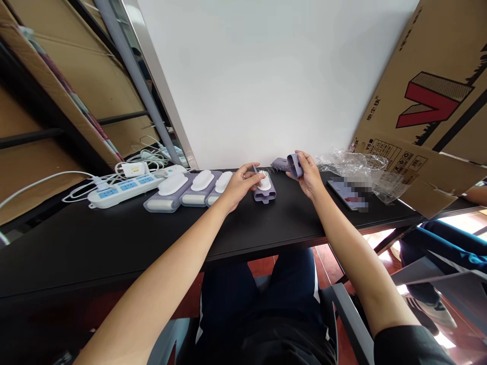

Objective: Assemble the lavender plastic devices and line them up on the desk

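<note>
My right hand point(309, 175) grips a hollow purple plastic piece point(294, 166) above the black table, its opening turned toward the camera. My left hand point(243, 185) is closed around a thin purple part, only its tip showing above the fingers. Just beside the left fingertips lies a purple case point(264, 195) with a white oval piece on top. Thin dark bristles or wires show between the hands; where they attach is unclear. Another purple piece point(279, 163) lies behind, near the white panel. To the left, purple cases point(165, 198) with white oval tops stand in a row.
A white power strip point(127, 191) with cables is at the left. At the right are a phone point(348, 195), crumpled clear plastic point(365, 165) and a large cardboard box point(418, 126). A white panel point(266, 81) stands behind the table point(152, 243). Another person's leg shows at far right.
</note>
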{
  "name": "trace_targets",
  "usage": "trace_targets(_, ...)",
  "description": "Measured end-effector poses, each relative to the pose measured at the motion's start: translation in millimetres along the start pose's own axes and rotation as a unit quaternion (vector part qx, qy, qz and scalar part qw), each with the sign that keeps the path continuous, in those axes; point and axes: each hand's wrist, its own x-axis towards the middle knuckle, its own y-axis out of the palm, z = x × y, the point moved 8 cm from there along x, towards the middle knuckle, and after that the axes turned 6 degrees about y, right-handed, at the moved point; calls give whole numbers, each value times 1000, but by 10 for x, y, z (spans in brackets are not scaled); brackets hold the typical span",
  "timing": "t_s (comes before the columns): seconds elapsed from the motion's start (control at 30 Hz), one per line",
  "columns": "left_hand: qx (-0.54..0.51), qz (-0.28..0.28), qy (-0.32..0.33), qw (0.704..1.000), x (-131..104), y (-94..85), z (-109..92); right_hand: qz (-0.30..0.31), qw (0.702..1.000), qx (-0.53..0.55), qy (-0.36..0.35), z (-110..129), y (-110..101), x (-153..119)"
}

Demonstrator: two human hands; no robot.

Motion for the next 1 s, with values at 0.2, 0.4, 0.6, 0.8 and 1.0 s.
trace_targets(0.2, 17, 17, 4, 1000, 2, 14, 1, 16, 1000, -12, -6, -18, 45, -8)
trace_targets(0.4, 22, 35, -4, 999, 12, 40, 46, 37, 999, -28, 7, -29, 87, -19)
trace_targets(0.6, 17, 16, 2, 1000, 1, 14, 17, 58, 996, -61, 6, -83, 166, -82)
trace_targets(0.8, 24, -12, 4, 1000, 17, -51, -21, 63, 995, -71, 13, -154, 209, -86)
trace_targets(1.0, 7, 53, 0, 999, 0, 111, 79, 69, 994, -82, 0, -123, 208, -90)
